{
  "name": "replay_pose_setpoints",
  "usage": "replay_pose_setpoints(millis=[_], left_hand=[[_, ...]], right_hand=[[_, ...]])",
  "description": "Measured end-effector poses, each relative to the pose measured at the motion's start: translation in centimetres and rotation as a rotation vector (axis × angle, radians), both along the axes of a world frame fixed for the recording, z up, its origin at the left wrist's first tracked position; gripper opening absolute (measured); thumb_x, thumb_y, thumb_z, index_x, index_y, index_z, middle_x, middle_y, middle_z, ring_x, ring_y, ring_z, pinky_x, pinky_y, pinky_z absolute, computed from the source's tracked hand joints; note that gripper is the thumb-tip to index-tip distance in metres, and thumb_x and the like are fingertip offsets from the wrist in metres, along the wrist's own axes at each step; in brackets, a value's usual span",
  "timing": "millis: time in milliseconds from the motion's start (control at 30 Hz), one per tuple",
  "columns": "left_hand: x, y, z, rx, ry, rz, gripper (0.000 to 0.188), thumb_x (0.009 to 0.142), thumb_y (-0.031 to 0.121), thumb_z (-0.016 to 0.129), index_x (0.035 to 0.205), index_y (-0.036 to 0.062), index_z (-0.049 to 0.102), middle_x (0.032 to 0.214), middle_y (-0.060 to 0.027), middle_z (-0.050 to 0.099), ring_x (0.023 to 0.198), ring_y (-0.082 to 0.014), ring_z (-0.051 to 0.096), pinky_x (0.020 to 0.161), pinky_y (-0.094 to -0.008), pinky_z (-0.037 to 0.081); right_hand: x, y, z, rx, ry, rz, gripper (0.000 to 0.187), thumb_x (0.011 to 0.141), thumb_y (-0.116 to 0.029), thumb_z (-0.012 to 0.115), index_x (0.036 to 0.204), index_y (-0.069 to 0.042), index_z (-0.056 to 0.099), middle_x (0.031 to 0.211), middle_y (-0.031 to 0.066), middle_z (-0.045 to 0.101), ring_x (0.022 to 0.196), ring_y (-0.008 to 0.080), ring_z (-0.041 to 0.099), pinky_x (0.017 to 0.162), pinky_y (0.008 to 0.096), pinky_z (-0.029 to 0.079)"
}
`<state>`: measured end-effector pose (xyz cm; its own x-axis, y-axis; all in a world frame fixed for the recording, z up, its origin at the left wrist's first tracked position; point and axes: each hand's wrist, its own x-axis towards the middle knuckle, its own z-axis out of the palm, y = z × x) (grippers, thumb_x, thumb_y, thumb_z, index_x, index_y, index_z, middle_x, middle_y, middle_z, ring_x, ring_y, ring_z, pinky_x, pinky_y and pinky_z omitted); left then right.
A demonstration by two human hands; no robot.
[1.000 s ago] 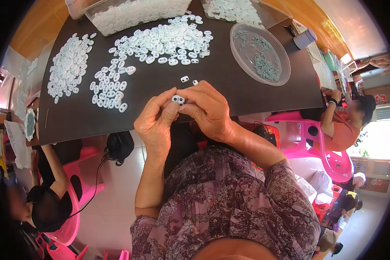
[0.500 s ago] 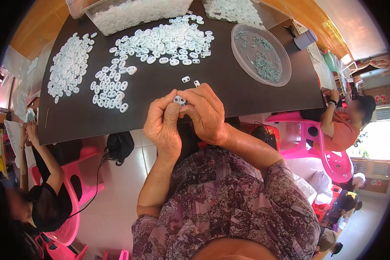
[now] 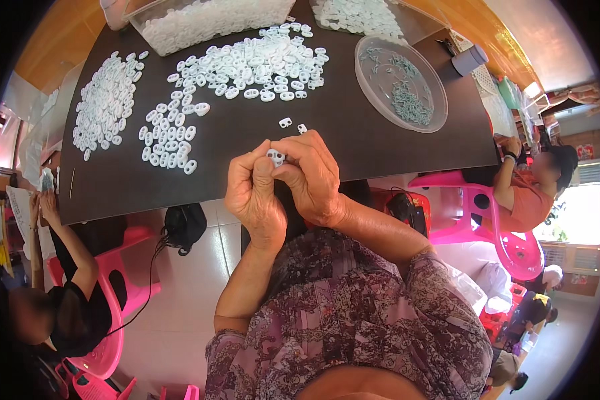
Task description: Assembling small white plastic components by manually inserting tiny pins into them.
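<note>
White plastic piece [image 3: 275,157] pinched between left hand [image 3: 253,193] and right hand [image 3: 313,177] (fingers curled tight).

Clear rectangular plastic tub [image 3: 200,20] of white pieces, top centre-left; round clear lidded dish [image 3: 400,83], upper right; white printed sheets [image 3: 20,200], left edge; no screens seen

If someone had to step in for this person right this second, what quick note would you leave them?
Left hand and right hand are together at the near edge of the dark table, both pinching one small white plastic piece.
Two loose pieces lie just beyond the hands.
A big spread of white pieces and smaller groups sit farther back; a clear round dish of small greenish parts is to the right.
Done and left: cannot tell which piles are finished.
</note>
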<state>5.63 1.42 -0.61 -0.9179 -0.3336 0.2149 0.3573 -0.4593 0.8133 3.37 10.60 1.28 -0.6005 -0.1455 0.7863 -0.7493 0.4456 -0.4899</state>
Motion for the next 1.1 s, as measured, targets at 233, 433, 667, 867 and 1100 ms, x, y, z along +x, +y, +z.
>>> replay_pose_setpoints(millis=[233, 433, 667, 867, 1100], left_hand=[[0.1, 0.7, 0.9, 0.004, -0.006, -0.003, 0.019, 0.093, 0.014, 0.052, 0.099, -0.0031, 0.056, 0.086, -0.0006, 0.052, 0.077, -0.0053, 0.045, 0.071, -0.0199, 0.039], [-0.4, 1.5, 0.2, 0.025, -0.017, 0.012, 0.019, 0.095, 0.016, 0.049, 0.097, -0.0027, 0.055, 0.087, -0.0005, 0.049, 0.077, -0.0053, 0.046, 0.07, -0.0207, 0.041], [-1.4, 2.0, 1.1, -0.12, 0.012, 0.101, 0.019, 0.096, 0.014, 0.046, 0.095, -0.0032, 0.054, 0.086, -0.0022, 0.051, 0.074, -0.0059, 0.047, 0.066, -0.0203, 0.041], [-3.5, -0.1, 3.2, -0.365, -0.157, 0.0, 0.025, 0.092, 0.007, 0.051, 0.115, 0.0018, 0.057, 0.084, -0.0033, 0.06, 0.072, -0.0063, 0.052, 0.062, -0.0201, 0.042], [-5.9, -1.4, 1.6, -1.239, 0.191, 0.212, 0.022, 0.074, 0.0, 0.064, 0.094, 0.0084, 0.064, 0.079, -0.0067, 0.057, 0.071, -0.0222, 0.053, 0.06, -0.031, 0.045]], right_hand=[[-0.5, 0.1, 0.1, -0.029, 0.088, -0.005, 0.024, 0.071, 0.004, 0.063, 0.094, 0.004, 0.057, 0.079, 0.012, 0.057, 0.064, 0.0239, 0.052, 0.055, 0.0318, 0.042], [-1.1, 0.4, 0.3, -0.021, 0.121, -0.012, 0.026, 0.069, 0.003, 0.063, 0.092, 0.001, 0.053, 0.078, 0.0119, 0.055, 0.065, 0.0257, 0.049, 0.056, 0.0334, 0.041], [-1.6, 0.4, 0.9, -0.045, 0.077, -0.036, 0.021, 0.071, 0.002, 0.062, 0.09, -0.002, 0.053, 0.077, 0.0097, 0.054, 0.065, 0.0254, 0.05, 0.057, 0.0339, 0.041], [-6.1, 5.7, 4.4, 0.326, 0.025, -0.178, 0.007, 0.08, -0.006, 0.058, 0.082, -0.001, 0.061, 0.081, 0.0129, 0.06, 0.07, 0.0284, 0.056, 0.065, 0.0354, 0.046], [-24.4, 19.1, 11.7, 0.217, 0.139, -0.497, 0.019, 0.078, -0.016, 0.056, 0.088, -0.002, 0.064, 0.084, 0.0187, 0.063, 0.081, 0.0323, 0.061, 0.071, 0.0395, 0.046]])
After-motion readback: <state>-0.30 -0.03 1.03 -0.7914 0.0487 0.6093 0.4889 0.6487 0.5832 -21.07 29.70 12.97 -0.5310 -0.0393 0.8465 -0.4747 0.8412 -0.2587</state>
